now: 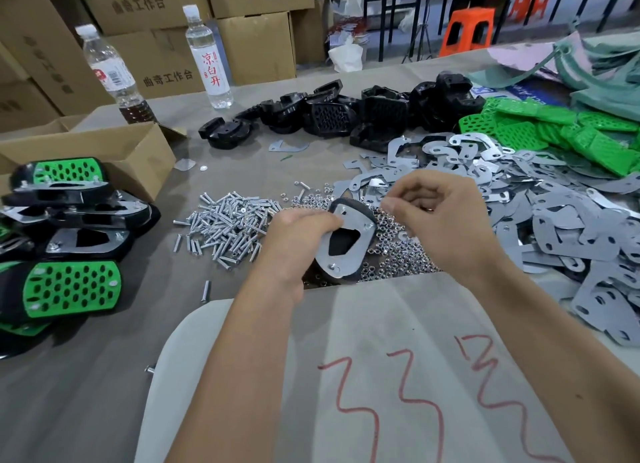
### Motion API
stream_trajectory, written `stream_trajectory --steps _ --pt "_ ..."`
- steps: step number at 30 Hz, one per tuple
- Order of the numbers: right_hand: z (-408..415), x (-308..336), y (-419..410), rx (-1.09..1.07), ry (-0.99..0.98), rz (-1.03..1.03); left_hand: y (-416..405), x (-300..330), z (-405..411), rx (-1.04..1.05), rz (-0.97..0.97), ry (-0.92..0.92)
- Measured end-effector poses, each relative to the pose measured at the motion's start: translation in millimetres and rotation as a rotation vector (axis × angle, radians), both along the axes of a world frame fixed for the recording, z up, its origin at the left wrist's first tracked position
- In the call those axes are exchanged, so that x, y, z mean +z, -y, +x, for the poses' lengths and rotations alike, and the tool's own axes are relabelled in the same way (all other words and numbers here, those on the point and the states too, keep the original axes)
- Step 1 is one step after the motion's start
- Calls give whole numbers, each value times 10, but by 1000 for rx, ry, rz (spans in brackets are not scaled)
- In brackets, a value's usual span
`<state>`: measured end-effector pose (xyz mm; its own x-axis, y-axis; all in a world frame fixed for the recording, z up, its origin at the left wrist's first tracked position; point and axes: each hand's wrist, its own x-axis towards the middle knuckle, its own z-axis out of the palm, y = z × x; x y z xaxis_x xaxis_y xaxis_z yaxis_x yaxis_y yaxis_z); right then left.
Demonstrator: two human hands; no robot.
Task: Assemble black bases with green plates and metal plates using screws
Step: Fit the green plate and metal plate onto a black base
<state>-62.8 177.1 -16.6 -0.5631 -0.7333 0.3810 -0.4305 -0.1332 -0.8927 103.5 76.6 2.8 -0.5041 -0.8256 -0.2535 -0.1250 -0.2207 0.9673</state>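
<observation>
black base [346, 240] in left hand [298, 234], amid screws [225, 227] and nuts [398, 247]

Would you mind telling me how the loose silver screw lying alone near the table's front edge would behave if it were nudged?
The single silver screw lies on its side, and its round shank suggests it would probably roll, likely curving around its wider head. It looks small and metallic, so a light push should move it easily. The grey table cover looks like cloth, which might slow it.
</observation>
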Motion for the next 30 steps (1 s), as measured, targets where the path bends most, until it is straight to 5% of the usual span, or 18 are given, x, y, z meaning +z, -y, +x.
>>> stream_trajectory --steps 13,30 --pt "139 7 29 189 -184 26 -65 -13 -30 -118 -17 39" --pt "33 -33 11 303 44 -13 -23 15 9 -146 71 15"
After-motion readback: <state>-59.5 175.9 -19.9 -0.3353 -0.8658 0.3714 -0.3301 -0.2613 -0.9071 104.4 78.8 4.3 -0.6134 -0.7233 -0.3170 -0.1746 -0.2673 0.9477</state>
